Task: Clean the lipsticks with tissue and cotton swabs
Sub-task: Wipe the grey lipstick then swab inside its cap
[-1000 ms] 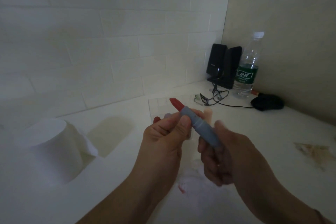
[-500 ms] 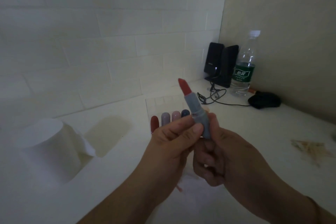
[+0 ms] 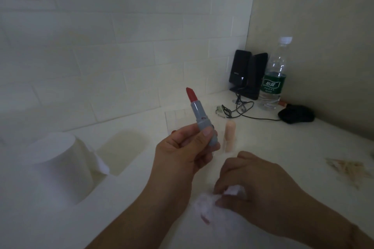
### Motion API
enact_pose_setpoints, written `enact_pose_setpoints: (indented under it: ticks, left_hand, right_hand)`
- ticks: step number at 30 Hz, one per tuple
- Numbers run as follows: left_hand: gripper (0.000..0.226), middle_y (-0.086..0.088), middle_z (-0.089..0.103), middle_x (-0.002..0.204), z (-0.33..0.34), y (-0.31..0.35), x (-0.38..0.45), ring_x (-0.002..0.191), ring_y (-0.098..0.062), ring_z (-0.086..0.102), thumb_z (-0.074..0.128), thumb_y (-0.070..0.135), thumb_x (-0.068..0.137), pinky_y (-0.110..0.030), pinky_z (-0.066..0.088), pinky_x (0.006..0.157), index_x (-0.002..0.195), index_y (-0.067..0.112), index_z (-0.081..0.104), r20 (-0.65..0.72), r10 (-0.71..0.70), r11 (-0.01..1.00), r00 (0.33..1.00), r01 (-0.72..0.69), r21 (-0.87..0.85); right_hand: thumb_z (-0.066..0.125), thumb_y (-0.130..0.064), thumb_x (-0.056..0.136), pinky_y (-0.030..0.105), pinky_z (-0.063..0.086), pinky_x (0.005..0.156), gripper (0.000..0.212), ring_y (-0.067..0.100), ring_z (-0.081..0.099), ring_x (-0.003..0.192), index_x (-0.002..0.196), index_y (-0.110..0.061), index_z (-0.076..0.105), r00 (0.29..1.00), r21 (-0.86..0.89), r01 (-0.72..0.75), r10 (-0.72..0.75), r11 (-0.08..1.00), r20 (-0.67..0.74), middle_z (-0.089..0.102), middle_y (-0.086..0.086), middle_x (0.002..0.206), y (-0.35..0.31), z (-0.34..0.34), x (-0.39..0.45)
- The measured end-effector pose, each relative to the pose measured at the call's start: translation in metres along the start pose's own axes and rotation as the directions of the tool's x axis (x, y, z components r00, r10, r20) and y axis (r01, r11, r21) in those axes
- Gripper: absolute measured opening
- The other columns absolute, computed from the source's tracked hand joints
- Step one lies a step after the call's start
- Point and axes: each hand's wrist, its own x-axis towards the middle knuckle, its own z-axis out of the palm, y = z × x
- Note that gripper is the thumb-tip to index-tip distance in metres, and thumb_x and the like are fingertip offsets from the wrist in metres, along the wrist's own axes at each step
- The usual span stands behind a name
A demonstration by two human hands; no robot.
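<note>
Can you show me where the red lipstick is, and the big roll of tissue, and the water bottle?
Red lipstick in a grey tube [image 3: 202, 121], head view, on the grey tube.
White tissue roll [image 3: 58, 166], head view, on its side wall.
Clear plastic water bottle with green label [image 3: 272, 85], head view, on the label.

The lower end of the grey-cased red lipstick [image 3: 202, 121] is hidden behind the thumb and curled fingers of the left hand [image 3: 182, 152]. That hand also covers most of the clear plastic lipstick holder [image 3: 176, 116], so only a dark red tip at its knuckles and one pale peach capped lipstick [image 3: 230, 136] show; how many others stand there cannot be told. The crumpled white tissue [image 3: 210, 206] with a red smear is partly covered by the right hand [image 3: 251, 190], whose fingertips are blurred. Both forearms are cut off by the bottom edge. The scattered pale heap [image 3: 350, 169] near the right edge is too blurred to identify. The green label text on the clear plastic water bottle [image 3: 273, 75] is unreadable.
</note>
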Motion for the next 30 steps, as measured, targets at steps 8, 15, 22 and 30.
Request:
enact_pose_setpoints:
  ticks: [8, 15, 22, 30]
  left_hand:
    - [0.016, -0.005, 0.076, 0.084, 0.002, -0.001, -0.003, 0.074, -0.019, 0.072, 0.070, 0.013, 0.076, -0.026, 0.058, 0.063, 0.092, 0.014, 0.073, 0.026, 0.082, 0.984, 0.996, -0.085, 0.157]
    - [0.025, 0.015, 0.074, 0.077, 0.014, -0.004, -0.015, 0.068, -0.005, 0.071, 0.076, 0.031, 0.061, -0.014, 0.055, 0.065, 0.085, 0.027, 0.071, 0.148, 0.208, 0.867, 0.967, -0.252, 0.429]
    - [0.020, 0.022, 0.071, 0.067, 0.012, -0.003, -0.020, 0.075, 0.005, 0.067, 0.073, 0.048, 0.063, -0.029, 0.048, 0.097, 0.079, 0.037, 0.073, 0.151, 0.351, 0.733, 0.924, -0.372, 0.570]
    - [0.020, 0.002, 0.075, 0.069, 0.008, 0.001, -0.019, 0.066, -0.019, 0.072, 0.074, 0.022, 0.071, -0.026, 0.059, 0.070, 0.079, 0.040, 0.077, 0.294, 0.251, 0.845, 0.922, -0.357, 0.399]
  right_hand:
    - [0.052, -0.027, 0.088, 0.003, 0.036, 0.048, 0.013, 0.000, 0.054, 0.059, 0.076, -0.032, 0.053, 0.793, 0.465, -0.030, 0.304, 0.885, -0.528, 0.056, -0.016, 0.072, 0.001, -0.037, 0.002]
    - [0.053, -0.054, 0.066, 0.007, 0.049, 0.055, 0.043, -0.006, 0.064, 0.077, 0.092, -0.024, 0.067, 0.756, 0.699, -0.073, 0.496, 0.712, -0.426, 0.067, -0.017, 0.082, -0.018, -0.022, 0.008]
    - [0.067, -0.032, 0.070, 0.005, 0.046, 0.058, 0.017, 0.003, 0.061, 0.060, 0.073, -0.016, 0.067, 0.760, 0.851, -0.162, 0.614, 0.499, -0.215, 0.065, -0.006, 0.066, -0.020, -0.017, 0.014]
    - [0.060, -0.034, 0.054, 0.010, 0.048, 0.049, 0.014, 0.001, 0.066, 0.056, 0.060, -0.024, 0.066, 0.776, 0.939, -0.079, 0.612, 0.334, -0.152, 0.070, -0.008, 0.059, -0.015, -0.023, 0.006]
